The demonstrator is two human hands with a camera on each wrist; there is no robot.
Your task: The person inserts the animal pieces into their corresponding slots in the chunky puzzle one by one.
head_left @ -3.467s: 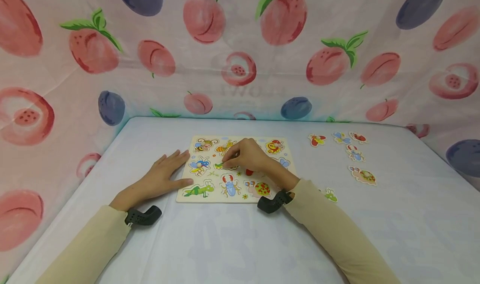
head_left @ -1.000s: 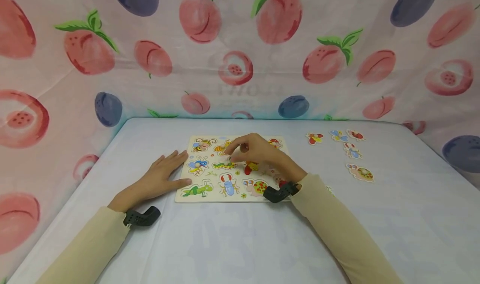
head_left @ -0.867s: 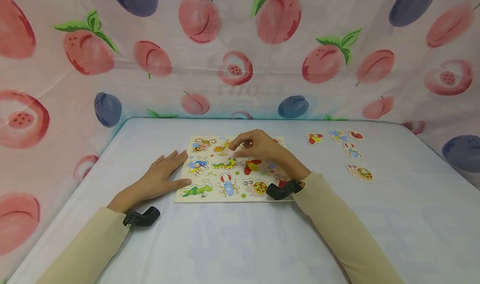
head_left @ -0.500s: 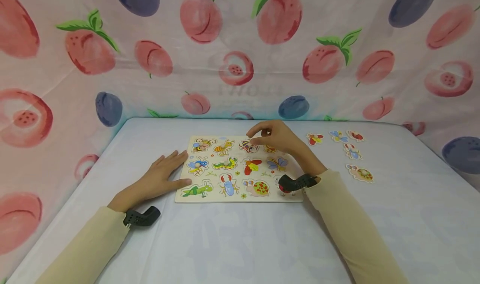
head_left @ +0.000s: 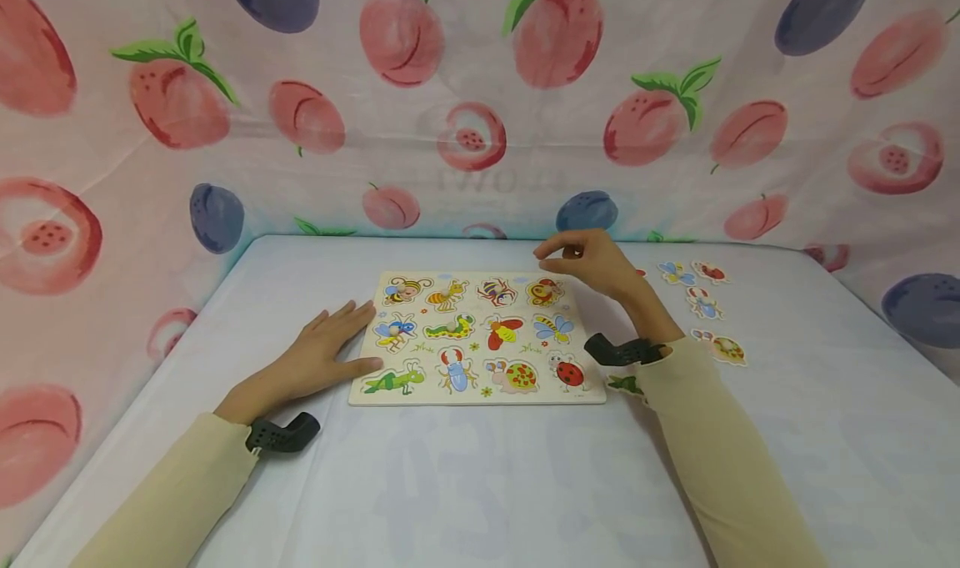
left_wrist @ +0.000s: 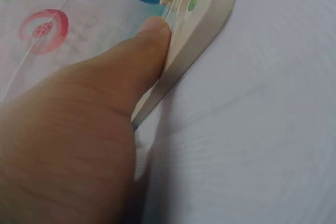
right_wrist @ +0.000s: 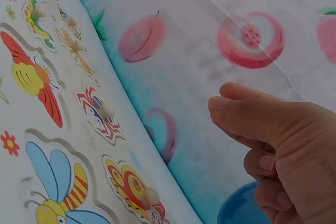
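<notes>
A wooden insect peg puzzle board (head_left: 480, 399) lies on the white tabletop. My left hand (head_left: 318, 358) lies flat with fingers spread at its left edge, thumb on the near-left corner; the left wrist view shows the thumb (left_wrist: 142, 51) against the edge. My right hand (head_left: 592, 261) hovers beyond the board's far right corner, holding nothing, fingers loosely bent and thumb close to the index finger. A knobbed caterpillar piece (head_left: 450, 327) sits in the middle row, near a spider piece (head_left: 497, 293) and a butterfly piece (head_left: 545, 293). The moth recess (right_wrist: 31, 74) shows only its printed picture.
Right of the board lie loose pieces: a dragonfly (head_left: 677, 273), a ladybug (head_left: 710, 272), a stag beetle (head_left: 705, 304) and a snail (head_left: 726, 348). A green grasshopper piece (head_left: 624, 384) is partly under my right sleeve. A fruit-print cloth (head_left: 480, 92) hangs behind.
My right hand has come off the caterpillar piece and moved right and away across the board, past its far right corner. My left hand has stayed at the left edge.
</notes>
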